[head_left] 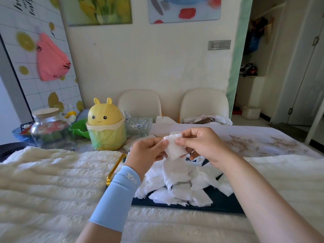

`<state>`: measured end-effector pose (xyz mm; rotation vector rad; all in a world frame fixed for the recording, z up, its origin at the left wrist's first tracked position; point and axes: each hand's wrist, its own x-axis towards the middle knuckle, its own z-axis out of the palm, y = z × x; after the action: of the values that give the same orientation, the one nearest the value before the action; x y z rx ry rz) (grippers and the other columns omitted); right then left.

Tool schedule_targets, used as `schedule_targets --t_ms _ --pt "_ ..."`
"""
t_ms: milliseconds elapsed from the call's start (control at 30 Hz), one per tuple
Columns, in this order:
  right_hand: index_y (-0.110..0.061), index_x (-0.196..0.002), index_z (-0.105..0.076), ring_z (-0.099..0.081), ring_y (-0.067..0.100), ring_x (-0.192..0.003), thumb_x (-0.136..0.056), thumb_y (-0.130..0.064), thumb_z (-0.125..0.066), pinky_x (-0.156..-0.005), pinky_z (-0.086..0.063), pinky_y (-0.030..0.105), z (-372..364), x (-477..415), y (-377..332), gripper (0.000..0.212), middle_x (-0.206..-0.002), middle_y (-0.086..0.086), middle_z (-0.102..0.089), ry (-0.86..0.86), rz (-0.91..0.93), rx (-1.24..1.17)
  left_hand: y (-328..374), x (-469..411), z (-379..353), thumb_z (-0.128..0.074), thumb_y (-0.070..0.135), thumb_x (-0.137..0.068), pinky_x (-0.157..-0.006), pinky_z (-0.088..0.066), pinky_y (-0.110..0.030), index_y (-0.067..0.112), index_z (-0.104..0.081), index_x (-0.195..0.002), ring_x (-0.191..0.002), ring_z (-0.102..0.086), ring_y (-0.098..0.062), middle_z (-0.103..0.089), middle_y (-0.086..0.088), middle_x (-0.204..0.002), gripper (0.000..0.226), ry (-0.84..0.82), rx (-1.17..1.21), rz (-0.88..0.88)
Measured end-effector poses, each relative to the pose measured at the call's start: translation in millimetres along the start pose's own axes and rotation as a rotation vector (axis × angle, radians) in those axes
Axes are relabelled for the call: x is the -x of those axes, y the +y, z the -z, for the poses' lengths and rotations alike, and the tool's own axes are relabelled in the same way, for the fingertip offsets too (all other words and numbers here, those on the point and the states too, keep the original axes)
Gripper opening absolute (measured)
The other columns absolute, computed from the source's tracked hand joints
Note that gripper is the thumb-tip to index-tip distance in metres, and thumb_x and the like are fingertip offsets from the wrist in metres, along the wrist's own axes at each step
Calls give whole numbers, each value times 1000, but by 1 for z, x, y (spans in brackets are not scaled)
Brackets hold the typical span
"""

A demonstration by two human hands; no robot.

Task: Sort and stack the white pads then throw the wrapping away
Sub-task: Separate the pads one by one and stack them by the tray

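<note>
A small bundle of white pads [174, 146] is held upright above the table, pinched from both sides. My left hand [149, 151], with a light blue sleeve on the forearm, grips its left edge. My right hand [201, 142] grips its right edge with thumb and fingers. Below the hands, a loose heap of several white pads [180, 181] lies on a dark navy tray [222, 204]. No wrapping can be told apart from the pads.
A yellow bunny-shaped bin [105, 125] with a yellow-green liner stands at the back left. Beside it are a glass jar [50, 128], a green bowl [79, 128] and a glass dish [138, 127]. A fluffy cream cover [52, 181] lies over the near table. Two chairs stand behind.
</note>
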<state>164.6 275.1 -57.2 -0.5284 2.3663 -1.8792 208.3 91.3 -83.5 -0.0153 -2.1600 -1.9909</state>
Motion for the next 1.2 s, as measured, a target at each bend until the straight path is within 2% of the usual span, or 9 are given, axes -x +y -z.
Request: schedule_targets --t_ms 133,300,533,633,800,933,1067,1133,1200 --pt "-12 -92 -77 -69 13 -62 -84 -16 -81 -54 -57 29 -4 0 -2 10 -78 2 -76 49 -20 -73 2 1 -1 -60 14 -96 -76 -58 -26 8 -73 -105 -84 -72 -18 -76 -12 -96 17 -65 252 122" --pt "-10 -91 -77 -68 16 -66 -87 -12 -78 -56 -60 30 2 -3 -3 5 -82 7 -75 186 51 -83 5 2 2 -59 12 -96 -69 -60 -27 6 -71 -106 -84 -74 -20 -76 -14 -97 17 -23 370 198" --pt "-11 -88 -76 -49 10 -45 -87 -10 -77 -48 -45 23 -1 7 -17 1 -71 7 -69 -21 151 82 11 6 4 -59 12 -96 -71 -60 -26 6 -72 -106 -89 -75 -23 -76 -16 -99 17 -89 268 164" --pt "-16 -84 -77 -50 2 -44 -85 -16 -80 -50 -44 18 -7 7 -15 3 -62 -6 -67 14 165 180 13 7 3 -57 14 -98 -79 -60 -30 4 -71 -110 -96 -73 -27 -75 -18 -102 21 -128 255 148" --pt "-22 -91 -76 -64 2 -67 -82 -22 -83 -62 -52 18 -8 7 -15 12 -83 -5 -75 48 147 244 16 8 2 -54 18 -100 -81 -60 -33 3 -70 -110 -98 -72 -31 -75 -18 -101 25 -126 235 148" --pt "-19 -111 -68 -66 4 -68 -83 -15 -82 -59 -52 20 -9 6 -16 31 -89 1 -74 -8 103 99 24 12 1 -62 42 -89 -84 -59 -36 4 -71 -108 -95 -74 -26 -76 -15 -100 44 -157 241 141" --pt "-24 -110 -69 -66 5 -72 -89 -17 -75 -69 -51 24 -7 -1 -8 23 -89 -2 -75 58 169 130 21 10 0 -71 3 -85 -67 -60 -24 2 -72 -103 -80 -75 -19 -77 -10 -87 17 106 157 -29" --pt "-31 -112 -69 -66 3 -88 -92 -18 -67 -83 -53 27 4 -6 2 24 -100 -13 -72 121 204 348 17 5 7 -70 0 -86 -67 -61 -27 7 -72 -98 -81 -74 -20 -76 -9 -89 14 216 227 -35" --pt "-38 -118 -68 -60 -3 -108 -89 -18 -60 -97 -50 29 13 -8 10 36 -116 -22 -67 43 168 538 14 2 16 -69 0 -87 -68 -61 -29 10 -70 -94 -84 -73 -21 -75 -9 -92 11 265 295 -5"
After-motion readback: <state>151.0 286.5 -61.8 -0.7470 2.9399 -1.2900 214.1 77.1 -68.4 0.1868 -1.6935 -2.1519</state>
